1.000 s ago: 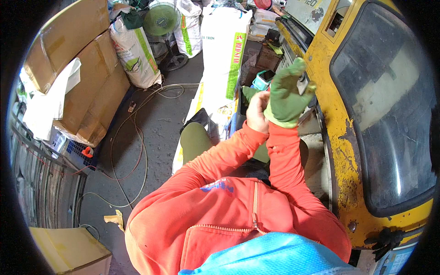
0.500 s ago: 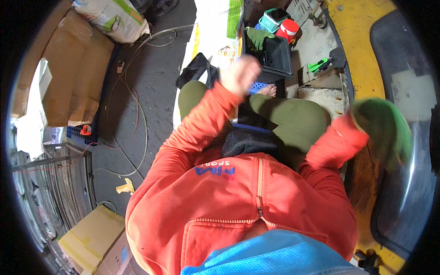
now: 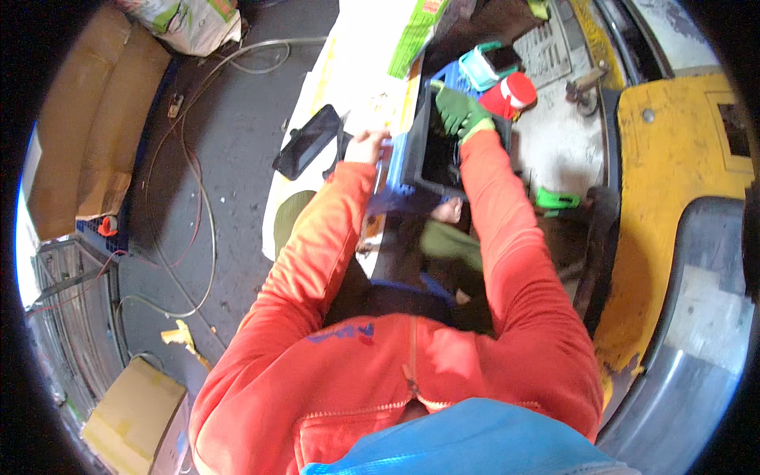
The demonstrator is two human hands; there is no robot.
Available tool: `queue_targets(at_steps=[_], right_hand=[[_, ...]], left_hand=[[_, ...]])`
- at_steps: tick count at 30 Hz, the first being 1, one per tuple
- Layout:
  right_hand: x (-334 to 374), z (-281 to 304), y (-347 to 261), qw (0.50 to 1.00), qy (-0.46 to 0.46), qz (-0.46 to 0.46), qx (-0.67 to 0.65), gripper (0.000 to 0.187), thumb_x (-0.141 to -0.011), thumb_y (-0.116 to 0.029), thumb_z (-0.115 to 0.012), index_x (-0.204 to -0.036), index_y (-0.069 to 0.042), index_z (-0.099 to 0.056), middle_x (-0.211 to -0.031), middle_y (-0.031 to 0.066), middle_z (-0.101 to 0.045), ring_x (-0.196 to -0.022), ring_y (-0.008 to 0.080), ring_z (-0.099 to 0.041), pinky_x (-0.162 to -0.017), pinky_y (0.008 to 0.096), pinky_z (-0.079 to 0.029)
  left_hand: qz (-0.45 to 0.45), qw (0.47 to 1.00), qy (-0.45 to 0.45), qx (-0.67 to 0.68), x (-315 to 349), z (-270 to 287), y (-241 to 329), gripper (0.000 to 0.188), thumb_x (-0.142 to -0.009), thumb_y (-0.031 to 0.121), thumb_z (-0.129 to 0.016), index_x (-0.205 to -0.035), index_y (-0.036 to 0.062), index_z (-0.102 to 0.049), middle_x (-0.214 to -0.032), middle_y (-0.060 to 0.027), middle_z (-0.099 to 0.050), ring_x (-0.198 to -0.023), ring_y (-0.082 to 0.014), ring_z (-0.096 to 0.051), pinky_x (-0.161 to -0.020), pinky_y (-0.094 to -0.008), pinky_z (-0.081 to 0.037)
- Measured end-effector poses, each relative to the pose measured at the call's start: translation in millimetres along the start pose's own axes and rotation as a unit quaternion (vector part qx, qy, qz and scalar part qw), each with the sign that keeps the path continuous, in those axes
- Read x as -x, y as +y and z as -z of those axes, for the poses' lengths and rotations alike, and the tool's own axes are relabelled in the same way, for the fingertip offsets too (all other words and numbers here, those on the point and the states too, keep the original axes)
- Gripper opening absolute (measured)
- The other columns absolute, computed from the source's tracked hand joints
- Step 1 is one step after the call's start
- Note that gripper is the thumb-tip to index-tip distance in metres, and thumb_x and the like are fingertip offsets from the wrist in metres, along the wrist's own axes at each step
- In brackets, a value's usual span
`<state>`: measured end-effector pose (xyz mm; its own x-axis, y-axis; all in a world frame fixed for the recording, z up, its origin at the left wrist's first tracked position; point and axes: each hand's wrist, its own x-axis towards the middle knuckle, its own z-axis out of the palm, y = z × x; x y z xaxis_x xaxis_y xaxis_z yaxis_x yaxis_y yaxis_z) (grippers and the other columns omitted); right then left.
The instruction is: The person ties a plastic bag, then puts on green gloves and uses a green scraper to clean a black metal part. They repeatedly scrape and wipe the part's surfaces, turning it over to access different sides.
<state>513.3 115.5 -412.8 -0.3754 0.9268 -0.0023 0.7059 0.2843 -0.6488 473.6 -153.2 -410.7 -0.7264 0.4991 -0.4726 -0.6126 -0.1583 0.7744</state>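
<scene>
My left hand (image 3: 367, 148) is bare, its fingers bent together beside a black rectangular plastic part (image 3: 308, 142) lying on white and yellow sacking (image 3: 380, 103). What those fingers hold, if anything, does not show. My right hand (image 3: 475, 123), in a green work glove with a yellow-green cuff, reaches over a black bin (image 3: 502, 150). A loose green glove (image 3: 453, 103) lies at the bin's upper left edge, overlapping the gloved fingers. The two gloves blend together, so their grip is hidden. Dark pieces sit inside the bin.
Past the bin stand a teal container (image 3: 479, 75) and a red, white-topped container (image 3: 513, 93). A bright green tool (image 3: 556, 199) lies at the right, near yellow machinery (image 3: 641, 174). Hoses (image 3: 212, 245) trail over the dark floor at the left, near cardboard boxes (image 3: 134, 412).
My gloved right hand has swung from the far right to the bin and the loose glove. My left hand has moved left and slightly down, near the black part. The view has shifted.
</scene>
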Motion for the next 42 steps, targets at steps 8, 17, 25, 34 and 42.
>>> queue_targets(at_steps=[8,17,25,34,42], right_hand=[[44.1,89.1,-28.6,0.946,-0.113,0.162,-0.255,0.023,-0.073,-0.016,-0.067,-0.091,-0.002,-0.064,-0.081,0.0031,-0.062,-0.074,0.0133,-0.056,-0.068,0.0290,-0.046],[183.6,250.4,-63.6,0.816,-0.396,0.216,-0.363,0.028,-0.071,-0.005,-0.066,-0.098,-0.004,-0.060,-0.094,0.0023,-0.061,-0.085,0.0120,-0.056,-0.075,0.0283,-0.047],[230.3,237.8,-26.4,0.931,0.200,0.290,-0.094,0.029,-0.077,-0.013,-0.065,-0.099,0.002,-0.055,-0.095,0.0092,-0.056,-0.090,0.0162,-0.053,-0.077,0.0299,-0.043],[288.6,187.5,-11.1,0.842,-0.191,0.091,-0.496,0.017,-0.084,-0.019,-0.060,-0.084,-0.002,-0.062,-0.075,0.0007,-0.059,-0.066,0.0072,-0.051,-0.060,0.0224,-0.041],[287.4,184.8,14.1,0.830,-0.155,0.315,-0.434,0.020,-0.087,-0.010,-0.054,-0.102,0.001,-0.060,-0.092,0.0014,-0.061,-0.081,0.0090,-0.054,-0.071,0.0239,-0.045]], left_hand=[[-0.048,0.992,0.026,0.112,8.2,-17.4,10.7,0.022,-0.079,0.011,-0.064,-0.099,0.0078,-0.056,-0.089,-0.0016,-0.060,-0.071,-0.0105,-0.056,-0.060,-0.0254,-0.046],[-0.004,0.810,-0.562,0.168,120.5,-35.6,35.7,0.032,-0.087,0.013,-0.055,-0.116,0.0004,-0.054,-0.094,-0.0137,-0.063,-0.070,-0.0228,-0.063,-0.068,-0.0366,-0.053],[-0.212,0.955,-0.187,-0.093,201.3,-62.0,64.2,0.020,-0.081,0.009,-0.064,-0.098,-0.0007,-0.063,-0.088,-0.0051,-0.065,-0.071,-0.0105,-0.058,-0.066,-0.0253,-0.046],[-0.434,0.760,-0.109,-0.472,229.9,-71.8,27.8,0.023,-0.073,0.008,-0.061,-0.093,-0.0036,-0.064,-0.089,-0.0175,-0.064,-0.074,-0.0247,-0.064,-0.068,-0.0313,-0.050],[-0.224,0.928,-0.173,-0.243,220.2,-73.3,38.8,0.040,-0.068,0.013,-0.080,-0.093,-0.0031,-0.053,-0.083,-0.0065,-0.061,-0.074,-0.0127,-0.059,-0.067,-0.0246,-0.050]])
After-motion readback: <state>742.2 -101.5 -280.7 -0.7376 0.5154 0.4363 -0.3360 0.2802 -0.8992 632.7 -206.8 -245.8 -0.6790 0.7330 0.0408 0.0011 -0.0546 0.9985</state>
